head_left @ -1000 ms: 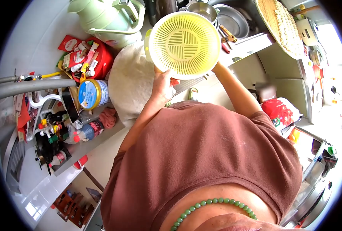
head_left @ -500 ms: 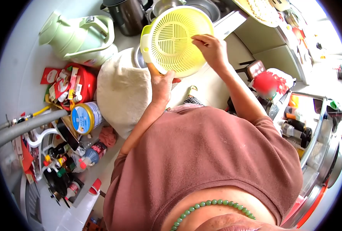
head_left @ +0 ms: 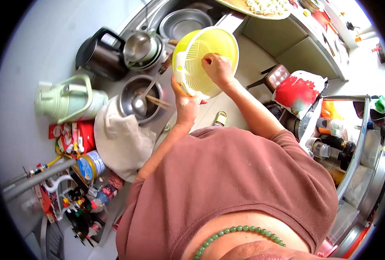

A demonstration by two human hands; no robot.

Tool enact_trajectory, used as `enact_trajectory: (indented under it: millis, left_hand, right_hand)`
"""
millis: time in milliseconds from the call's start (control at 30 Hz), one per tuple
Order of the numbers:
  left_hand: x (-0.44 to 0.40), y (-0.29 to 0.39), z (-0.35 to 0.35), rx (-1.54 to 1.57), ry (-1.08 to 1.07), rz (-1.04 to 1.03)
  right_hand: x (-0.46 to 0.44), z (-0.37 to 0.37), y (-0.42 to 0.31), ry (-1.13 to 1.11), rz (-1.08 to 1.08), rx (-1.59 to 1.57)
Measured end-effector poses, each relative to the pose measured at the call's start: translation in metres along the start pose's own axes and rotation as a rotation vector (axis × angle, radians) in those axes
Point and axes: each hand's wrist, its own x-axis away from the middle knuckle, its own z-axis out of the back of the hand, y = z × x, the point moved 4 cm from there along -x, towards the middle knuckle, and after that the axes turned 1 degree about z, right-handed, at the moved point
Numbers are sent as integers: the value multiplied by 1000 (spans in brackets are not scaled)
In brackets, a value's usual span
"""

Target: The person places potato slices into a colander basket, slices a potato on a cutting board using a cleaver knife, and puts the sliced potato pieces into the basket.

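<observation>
My left hand (head_left: 187, 106) grips the near left rim of a yellow plastic colander (head_left: 194, 47) with a white slotted rim and handle. The colander is held up and tilted, its slotted inside facing me. Over its inside is my right hand (head_left: 218, 71), fingers curled closed against or just above the slots; whatever they hold, if anything, is hidden. Below and left of the colander stands a steel bowl (head_left: 125, 102) with a ladle (head_left: 139, 104) and wooden chopsticks (head_left: 158, 102) in it.
A cream cloth (head_left: 119, 134) lies beside the bowl. Along the left wall stand a green thermos jug (head_left: 73, 102), a dark electric kettle (head_left: 99, 56) and stacked pots (head_left: 138, 47). A steel pan (head_left: 185, 24) sits at the back. A round tray (head_left: 236, 5) bears pale food pieces.
The view has shifted, bringing the steel bowl and ladle into sight. The colander is tipped more steeply. My right hand has moved from near its right rim inward, its fingers curling tighter.
</observation>
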Motion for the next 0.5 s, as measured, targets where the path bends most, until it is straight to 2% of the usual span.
enact_trajectory:
  millis: [133,200,267,367,500]
  left_hand:
    - [-17,-16,-59,-90,-21,66]
    - [-25,-35,-80,-60,-34,223]
    - [-29,-54,-100,-40,-8,310]
    - [-45,-96,-111,53,8,602]
    - [-69,-105,-134,120,-7,701]
  right_hand:
    - [-6,22,58,8,-27,1]
    - [-2,43,75,-56,-45,-110]
    - [-2,89,72,-30,-17,-229]
    - [5,146,103,123,-66,-238]
    - [15,195,157,314,-146,-137]
